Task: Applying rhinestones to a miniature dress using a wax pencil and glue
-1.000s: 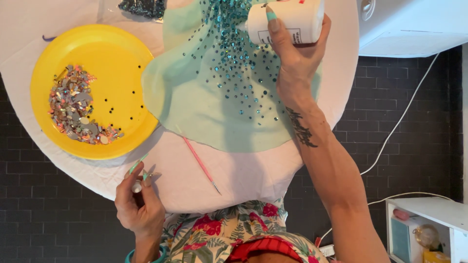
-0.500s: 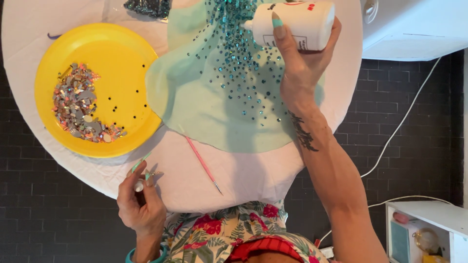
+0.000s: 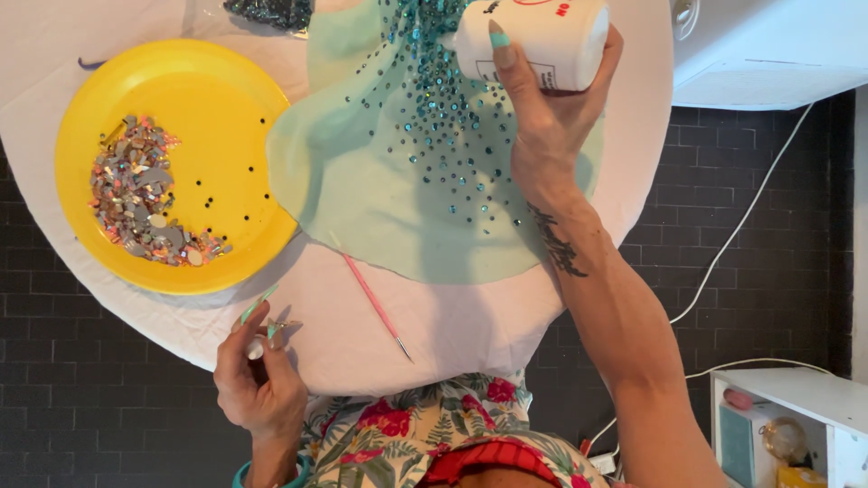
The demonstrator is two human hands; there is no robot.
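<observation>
A round white table (image 3: 470, 325) over dark brick-patterned floor (image 3: 90, 416) holds a yellow plate (image 3: 226, 108).

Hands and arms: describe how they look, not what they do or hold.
Both arms are bare, with no sleeves. The right hand has long nails painted mint green, and the right forearm carries a dark tattoo just past the wrist. The left hand has the same long mint nails and a teal band at the wrist. No gloves show.

A home craft corner

A round white table (image 3: 470, 334) is set on dark tiled flooring (image 3: 768, 226); a yellow plate (image 3: 226, 99) of loose gems, beaded mint fabric (image 3: 398, 208) and a white shelf unit (image 3: 814, 398) are seen.
</observation>
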